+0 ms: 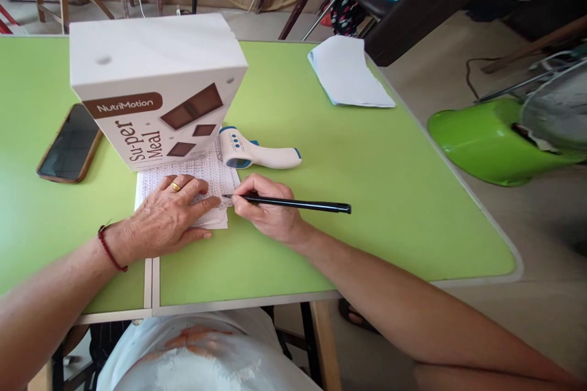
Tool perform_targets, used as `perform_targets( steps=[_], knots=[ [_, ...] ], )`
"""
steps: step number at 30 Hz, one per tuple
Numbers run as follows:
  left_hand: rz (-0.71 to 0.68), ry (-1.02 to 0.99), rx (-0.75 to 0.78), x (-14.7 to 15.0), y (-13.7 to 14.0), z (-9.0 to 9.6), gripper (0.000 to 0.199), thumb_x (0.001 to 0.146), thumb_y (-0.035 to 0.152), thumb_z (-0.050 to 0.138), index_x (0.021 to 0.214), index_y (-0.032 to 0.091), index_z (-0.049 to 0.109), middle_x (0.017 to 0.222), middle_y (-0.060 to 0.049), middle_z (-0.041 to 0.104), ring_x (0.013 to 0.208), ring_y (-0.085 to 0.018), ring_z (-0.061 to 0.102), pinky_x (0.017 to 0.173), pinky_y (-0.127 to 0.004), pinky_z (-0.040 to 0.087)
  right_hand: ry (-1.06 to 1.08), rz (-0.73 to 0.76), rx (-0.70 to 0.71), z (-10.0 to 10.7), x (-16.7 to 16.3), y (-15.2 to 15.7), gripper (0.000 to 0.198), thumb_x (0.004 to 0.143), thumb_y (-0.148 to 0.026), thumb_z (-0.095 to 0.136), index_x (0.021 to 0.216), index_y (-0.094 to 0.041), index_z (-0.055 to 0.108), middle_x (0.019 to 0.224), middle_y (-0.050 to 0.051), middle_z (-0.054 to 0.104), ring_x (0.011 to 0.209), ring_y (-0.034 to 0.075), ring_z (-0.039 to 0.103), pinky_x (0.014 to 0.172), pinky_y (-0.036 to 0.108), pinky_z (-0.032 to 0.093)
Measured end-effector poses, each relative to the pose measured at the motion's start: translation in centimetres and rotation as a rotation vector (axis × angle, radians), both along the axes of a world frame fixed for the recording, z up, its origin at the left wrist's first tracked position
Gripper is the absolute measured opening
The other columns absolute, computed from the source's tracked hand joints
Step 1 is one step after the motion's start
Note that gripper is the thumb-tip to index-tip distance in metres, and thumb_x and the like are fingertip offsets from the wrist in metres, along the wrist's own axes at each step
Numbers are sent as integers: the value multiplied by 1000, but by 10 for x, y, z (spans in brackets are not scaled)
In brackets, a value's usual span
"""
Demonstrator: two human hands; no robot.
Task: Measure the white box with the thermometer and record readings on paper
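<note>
- The right hand is closed in a writing grip around a black pen, the fingers curled over its front end near the tip.
- The pen lies almost level, its tip pointing toward the left hand and touching the right edge of a written sheet of paper; its capped back end sticks out to the right over the green bench.
- The heel of the right hand rests on the bench just beside the sheet.
- The left hand lies flat and open, palm down, fingers spread lightly, pressing on the lower part of the sheet. It grips nothing. A gold ring sits on one finger and a red cord circles the wrist.
- The fingertips of the left hand come close to the pen tip; whether they touch it cannot be told.
- The sheet is covered in dense handwriting and lies near the front edge of the bench, its upper part hidden behind a white carton marked "NutriMotion Super Meal".
- An infrared thermometer, white with blue trim, lies just right of the carton, touching the top corner of the sheet.
- A dark phone lies left of the carton.
- A folded white paper rests at the far right edge of the bench, well apart from the hands.
</note>
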State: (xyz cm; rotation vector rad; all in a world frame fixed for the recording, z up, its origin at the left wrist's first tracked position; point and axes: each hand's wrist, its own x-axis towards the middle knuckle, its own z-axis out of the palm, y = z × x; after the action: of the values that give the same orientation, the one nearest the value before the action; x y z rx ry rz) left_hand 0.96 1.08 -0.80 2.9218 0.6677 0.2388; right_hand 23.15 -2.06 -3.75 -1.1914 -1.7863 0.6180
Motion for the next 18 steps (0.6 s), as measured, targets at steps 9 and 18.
perform_targets(
  steps=[9,18],
  knots=[
    [-10,-12,11,-1,0,0,46,94,50,52,126,17,56,117,-14,54,104,-32,48,88,-48,45,28,12,-26,1,0,1,11,75,-18,56,65,-21,53,57,-4,58,48,9,48,45,22,38],
    [-8,-1,7,0,0,0,47,95,51,50,127,18,56,117,-14,54,104,-32,47,88,-48,45,-26,-39,-45,1,1,0,12,75,-19,57,66,-22,50,57,-3,58,47,10,47,44,23,38]
  ],
)
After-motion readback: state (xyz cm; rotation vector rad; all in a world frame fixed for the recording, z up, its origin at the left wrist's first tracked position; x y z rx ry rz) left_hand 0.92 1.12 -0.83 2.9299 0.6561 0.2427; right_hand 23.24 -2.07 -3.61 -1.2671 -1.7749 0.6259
